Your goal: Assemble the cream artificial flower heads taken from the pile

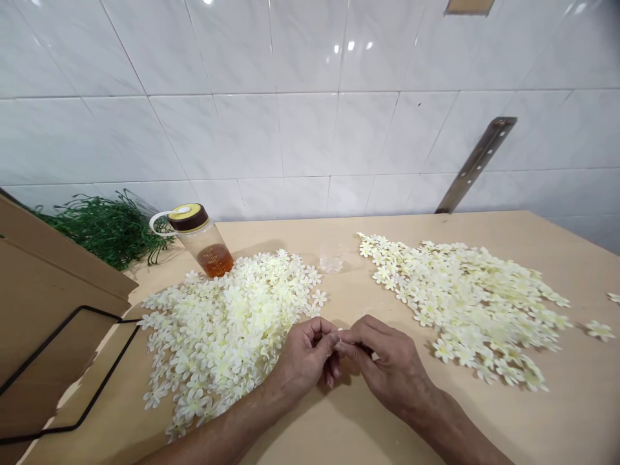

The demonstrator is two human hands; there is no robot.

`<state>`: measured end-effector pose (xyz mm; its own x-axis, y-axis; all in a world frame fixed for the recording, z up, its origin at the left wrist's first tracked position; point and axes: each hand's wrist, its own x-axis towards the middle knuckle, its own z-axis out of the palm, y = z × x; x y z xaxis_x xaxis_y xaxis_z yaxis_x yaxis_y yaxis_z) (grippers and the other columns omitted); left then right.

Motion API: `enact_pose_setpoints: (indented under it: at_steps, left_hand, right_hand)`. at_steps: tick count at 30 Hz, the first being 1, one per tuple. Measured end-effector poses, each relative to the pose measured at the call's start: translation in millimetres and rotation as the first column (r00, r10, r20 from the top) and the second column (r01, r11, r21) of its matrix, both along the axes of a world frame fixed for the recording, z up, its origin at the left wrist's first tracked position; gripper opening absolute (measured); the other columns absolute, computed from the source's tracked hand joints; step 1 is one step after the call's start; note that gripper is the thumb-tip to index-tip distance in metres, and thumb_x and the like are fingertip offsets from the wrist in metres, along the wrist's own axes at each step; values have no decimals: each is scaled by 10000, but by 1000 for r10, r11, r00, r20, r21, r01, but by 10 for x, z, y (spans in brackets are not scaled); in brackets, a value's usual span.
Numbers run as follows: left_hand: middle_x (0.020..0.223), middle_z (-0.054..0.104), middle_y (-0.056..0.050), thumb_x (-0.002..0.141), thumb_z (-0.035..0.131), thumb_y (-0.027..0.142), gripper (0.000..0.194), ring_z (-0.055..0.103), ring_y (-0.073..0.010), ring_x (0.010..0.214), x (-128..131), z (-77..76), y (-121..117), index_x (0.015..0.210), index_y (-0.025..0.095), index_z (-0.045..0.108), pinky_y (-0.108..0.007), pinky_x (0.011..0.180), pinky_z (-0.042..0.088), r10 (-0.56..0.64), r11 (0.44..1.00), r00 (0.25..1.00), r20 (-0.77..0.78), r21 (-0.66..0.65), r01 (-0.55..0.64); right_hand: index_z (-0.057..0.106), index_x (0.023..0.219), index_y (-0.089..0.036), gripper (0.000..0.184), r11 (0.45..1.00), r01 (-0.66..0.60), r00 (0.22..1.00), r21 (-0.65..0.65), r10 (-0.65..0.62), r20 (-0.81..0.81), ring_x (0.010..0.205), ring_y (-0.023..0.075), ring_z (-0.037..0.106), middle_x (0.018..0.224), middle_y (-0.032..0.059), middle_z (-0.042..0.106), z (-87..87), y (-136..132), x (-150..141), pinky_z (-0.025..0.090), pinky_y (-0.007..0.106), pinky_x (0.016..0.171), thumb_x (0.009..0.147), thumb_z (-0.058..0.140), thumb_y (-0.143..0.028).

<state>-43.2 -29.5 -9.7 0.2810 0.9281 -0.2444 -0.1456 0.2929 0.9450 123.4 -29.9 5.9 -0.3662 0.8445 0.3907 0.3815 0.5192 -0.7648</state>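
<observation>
My left hand (306, 356) and my right hand (382, 361) meet at the middle of the wooden table (349, 420), fingertips pinched together. A small white piece shows between the fingertips, too small to name for sure; it looks like a flower part. A big heap of white fabric flowers (227, 323) lies just left of my left hand. A second, flatter spread of white flowers (475, 300) lies to the right of my right hand.
A clear bottle (201, 239) with amber liquid and a yellow-brown lid stands behind the left heap. Green artificial stems (109, 226) lie at the back left. Cardboard (43, 297) with a black wire frame (77, 368) is at the left. A small clear bag (332, 261) lies near the tiled wall.
</observation>
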Motion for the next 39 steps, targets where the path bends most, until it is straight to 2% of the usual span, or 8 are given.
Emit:
enact_pose_setpoints:
  at_steps: [2, 5, 8, 11, 14, 20, 25, 39]
  left_hand:
    - [453, 569, 19, 797, 643, 534, 395, 475, -83, 339, 8, -12, 2, 766, 152, 547, -170, 349, 377, 44, 999, 999, 13, 20, -44]
    - [452, 556, 35, 835, 612, 503, 352, 463, -81, 341, 20, -58, -4, 799, 159, 546, -178, 364, 395, 113, 991, 994, 9, 75, -113]
    - [475, 560, 36, 873, 574, 479, 326, 461, -75, 346, 22, -90, -24, 848, 155, 565, -177, 374, 393, 132, 981, 991, -33, 151, -125]
    - [491, 555, 35, 896, 553, 457, 309, 475, -72, 372, 18, -92, -52, 879, 149, 585, -173, 398, 398, 125, 975, 989, -79, 197, -107]
    - [499, 558, 28, 898, 553, 453, 313, 482, -75, 384, 17, -88, -79, 875, 143, 596, -178, 408, 404, 122, 971, 987, -106, 220, -97]
    - [506, 569, 18, 907, 535, 452, 326, 508, -89, 407, 36, -76, -120, 867, 137, 613, -189, 420, 423, 118, 973, 975, -187, 216, -76]
    - [566, 592, 21, 892, 563, 438, 305, 536, -102, 438, 55, -65, -111, 973, 145, 577, -206, 432, 460, 135, 973, 984, -115, 202, -110]
    - [597, 627, 0, 847, 638, 391, 250, 582, -114, 491, 31, -47, -58, 876, 144, 612, -207, 461, 479, 225, 955, 971, -78, 216, -204]
  right_hand:
    - [673, 1031, -218, 186, 973, -8, 997, -230, -10, -78, 682, 144, 603, 799, 34, 636, 19, 10, 7, 498, 249, 599, 895, 597, -319]
    - [593, 1154, -201, 373, 809, -59, 969, -584, -94, -227, 555, 125, 602, 750, 13, 632, 42, 39, 33, 458, 218, 471, 900, 562, -472]
    - [631, 995, -158, 411, 664, -173, 940, -727, -110, -323, 456, 88, 549, 613, -14, 590, 35, 76, 54, 383, 182, 425, 908, 514, -543]
    - [644, 922, -145, 381, 585, -278, 896, -762, -129, -426, 476, 71, 514, 594, -23, 575, 3, 102, 56, 417, 181, 465, 846, 630, -518]
    - [651, 940, -148, 374, 607, -262, 896, -750, -137, -423, 475, 79, 522, 594, -25, 592, -21, 98, 29, 437, 199, 478, 791, 708, -486]
    - [620, 769, -164, 352, 761, -78, 946, -645, -148, -289, 449, 106, 521, 514, -33, 563, -74, 50, -46, 424, 230, 464, 814, 665, -510]
    - [622, 818, -167, 320, 806, -10, 939, -592, -196, -282, 523, 118, 559, 573, -21, 585, -86, 68, -20, 451, 239, 525, 863, 620, -485]
    - [673, 873, -145, 303, 637, -306, 826, -708, -192, -529, 698, 154, 615, 758, 47, 668, -59, 76, 4, 499, 300, 686, 823, 691, -443]
